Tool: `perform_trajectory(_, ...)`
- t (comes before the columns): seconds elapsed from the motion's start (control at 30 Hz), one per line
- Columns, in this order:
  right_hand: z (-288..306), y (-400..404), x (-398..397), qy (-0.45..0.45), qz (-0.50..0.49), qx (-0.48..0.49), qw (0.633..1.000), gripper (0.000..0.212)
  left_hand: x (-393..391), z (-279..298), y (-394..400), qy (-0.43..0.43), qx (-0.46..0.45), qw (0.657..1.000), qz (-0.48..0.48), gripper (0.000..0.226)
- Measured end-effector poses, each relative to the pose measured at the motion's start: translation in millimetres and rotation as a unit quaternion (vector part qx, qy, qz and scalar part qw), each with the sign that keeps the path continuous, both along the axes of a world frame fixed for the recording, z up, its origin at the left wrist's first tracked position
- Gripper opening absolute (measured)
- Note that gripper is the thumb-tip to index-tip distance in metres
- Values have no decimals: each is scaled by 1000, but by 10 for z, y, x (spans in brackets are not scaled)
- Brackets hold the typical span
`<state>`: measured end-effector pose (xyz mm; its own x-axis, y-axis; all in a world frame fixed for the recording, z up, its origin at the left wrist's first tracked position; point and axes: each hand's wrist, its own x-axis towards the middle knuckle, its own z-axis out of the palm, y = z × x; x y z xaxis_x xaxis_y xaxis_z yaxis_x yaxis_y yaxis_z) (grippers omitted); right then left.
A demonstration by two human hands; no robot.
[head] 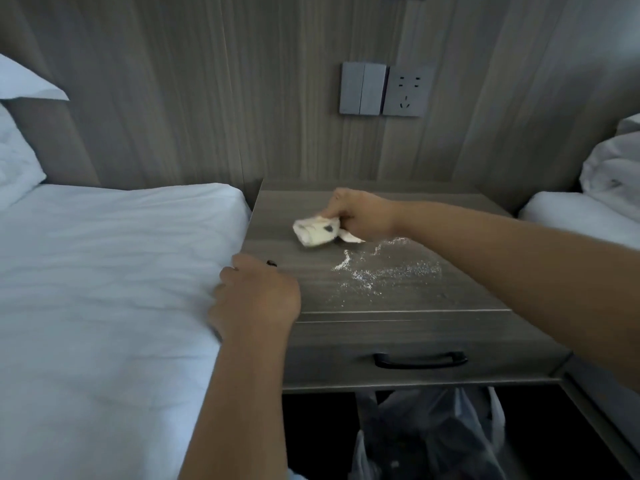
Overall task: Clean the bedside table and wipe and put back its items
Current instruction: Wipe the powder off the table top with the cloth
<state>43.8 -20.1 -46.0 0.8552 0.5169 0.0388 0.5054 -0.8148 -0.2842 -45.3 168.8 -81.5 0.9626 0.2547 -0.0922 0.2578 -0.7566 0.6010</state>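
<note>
The grey wood-grain bedside table stands between two beds. White powder is scattered over the middle of its top. My right hand grips a crumpled white cloth and holds it on the tabletop just behind the powder. My left hand is at the table's left front corner, fingers curled; a small dark thing shows at its fingertips, and I cannot tell whether the hand holds it.
A white bed lies close on the left, and another bed on the right. The table's drawer has a black handle. A plastic bag sits in the open space below. Switches and a socket are on the wall.
</note>
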Motion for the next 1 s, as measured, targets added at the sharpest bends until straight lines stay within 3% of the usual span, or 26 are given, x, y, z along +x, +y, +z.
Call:
perform_trajectory(0.13, -244, 230, -4, -21, -90, 32, 995, 60, -187, -95, -4, -60, -17, 998, 8, 43)
perform_trajectory(0.27, -254, 47, -325, 0, -52, 26, 998, 60, -395, -145, -30, -93, -125, 986, 58, 54)
perform_trajectory(0.37, -194, -101, -600, -4, -47, 38, 998, 62, -767, -195, -254, -242, -189, 950, 55, 52)
perform_trajectory(0.43, -149, -111, -793, -64, -45, 88, 993, 56, -1083, -297, -412, -351, -225, 909, 1, 45)
perform_trajectory(0.5, -81, -131, -1034, -122, -55, 170, 976, 51, -1322, -431, -523, -375, -274, 885, -45, 36)
perform_trajectory(0.67, -126, -371, -1810, -166, -61, 223, 959, 60, -1508, -803, -780, -169, -483, 859, -13, 26)
perform_trajectory(0.73, -297, -495, -2064, -170, -92, 260, 946, 66, -1481, -1026, -924, -85, -500, 862, 19, 19)
perform_trajectory(0.9, -570, -610, -2593, -79, -194, 464, 860, 62, -1456, -1769, -1087, 30, -274, 960, 57, 18)
perform_trajectory(0.93, -597, -655, -2611, -54, -205, 485, 848, 56, -1476, -1942, -1081, 81, -193, 976, 56, 32)
perform_trajectory(1.0, -638, -751, -2557, -9, -214, 525, 824, 37, -1476, -2264, -1039, 187, -75, 979, 32, 56)
